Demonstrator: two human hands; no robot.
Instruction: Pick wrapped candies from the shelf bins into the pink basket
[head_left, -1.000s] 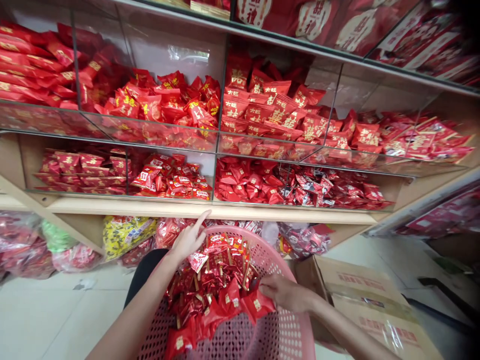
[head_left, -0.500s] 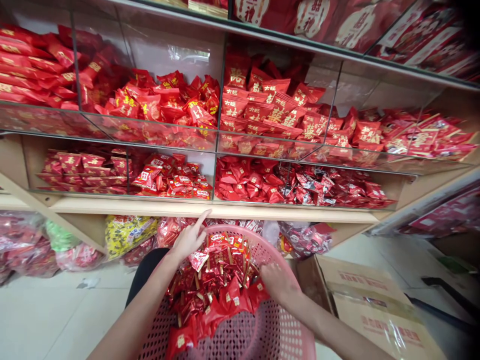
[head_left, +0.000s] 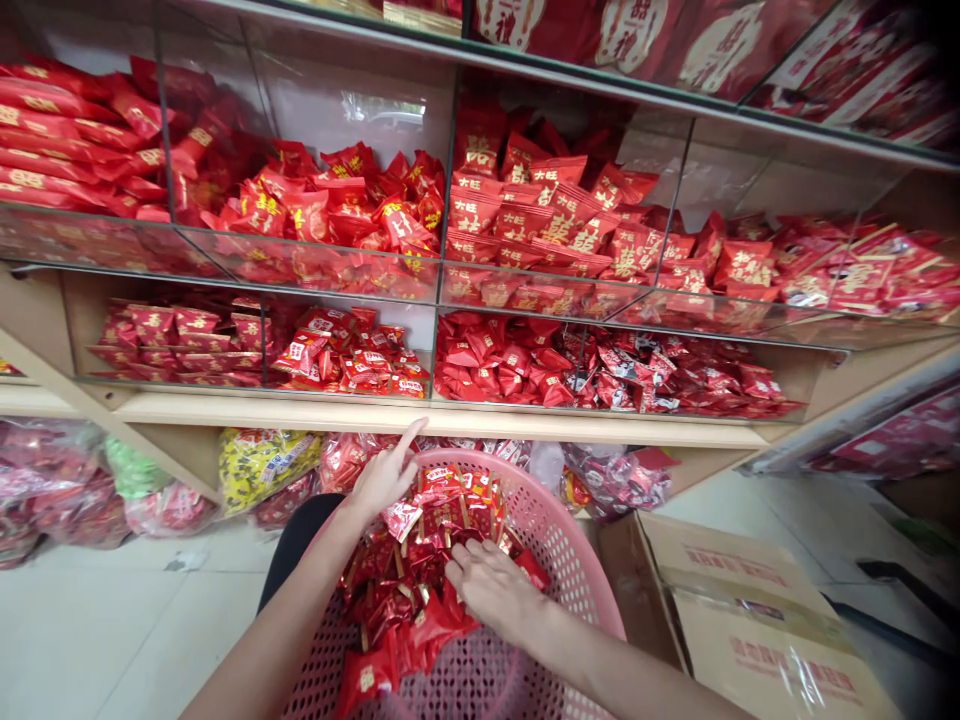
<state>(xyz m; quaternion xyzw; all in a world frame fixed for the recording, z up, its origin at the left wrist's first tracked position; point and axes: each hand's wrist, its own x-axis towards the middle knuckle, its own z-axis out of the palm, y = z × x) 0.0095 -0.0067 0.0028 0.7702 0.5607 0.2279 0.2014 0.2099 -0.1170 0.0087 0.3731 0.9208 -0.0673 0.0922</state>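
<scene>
A pink plastic basket point(head_left: 585, 545) with a perforated wall stands in front of me, partly filled with small red and gold snack packets point(head_left: 405, 640). My left hand point(head_left: 382, 485) is closed on the basket's far-left rim, with the index finger stretched toward the shelf edge. Its other fingers are mostly hidden. Inside the basket, my right hand point(head_left: 495, 590) lies palm down over the packets, its bent fingers slightly apart and touching them. I see nothing held in it, though the palm is hidden.
Glass-fronted shelves point(head_left: 442, 290) full of red packets span the view ahead. Under the wooden shelf edge point(head_left: 285, 408) lie plastic bags, including a yellow bag point(head_left: 266, 465). A cardboard box point(head_left: 750, 610) stands right of the basket. My dark-clad knee point(head_left: 300, 540) is at its left.
My right hand has moved left from the basket's right inner side to the middle of the packet pile. My left hand stays on the rim. The view has shifted slightly.
</scene>
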